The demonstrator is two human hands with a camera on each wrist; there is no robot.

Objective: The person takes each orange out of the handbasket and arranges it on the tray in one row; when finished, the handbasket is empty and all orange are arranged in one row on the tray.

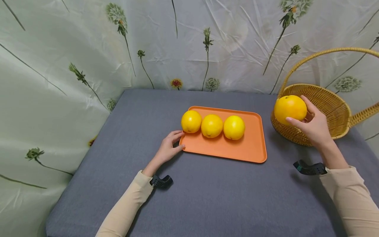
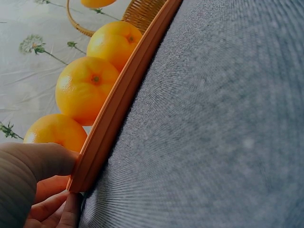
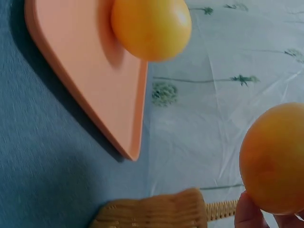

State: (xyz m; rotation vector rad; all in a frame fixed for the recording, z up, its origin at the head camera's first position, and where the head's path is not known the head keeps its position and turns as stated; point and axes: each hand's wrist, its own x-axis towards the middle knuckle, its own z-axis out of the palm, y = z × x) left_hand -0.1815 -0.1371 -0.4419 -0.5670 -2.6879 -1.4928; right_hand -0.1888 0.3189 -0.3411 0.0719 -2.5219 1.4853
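My right hand [image 1: 316, 126] grips an orange [image 1: 290, 109] between thumb and fingers, raised over the left side of a wicker basket [image 1: 337, 108]. In the right wrist view that same orange [image 3: 275, 159] fills the right edge, with fingertips beneath it. Three more oranges [image 1: 212, 125] sit in a row on an orange rectangular tray [image 1: 225, 149], from its left end to past the middle. At the tray's left edge, my left hand [image 1: 168, 148] pinches the rim. Up close in the left wrist view, the thumb [image 2: 52, 159] lies against the tray's corner, with fingers around it.
A grey cloth [image 1: 124, 131] covers the table. The basket stands at the table's right, its tall handle [image 1: 331, 51] arching above. Behind hangs a pale curtain [image 1: 165, 42] with a dandelion print. Each wrist wears a black band [image 1: 161, 181].
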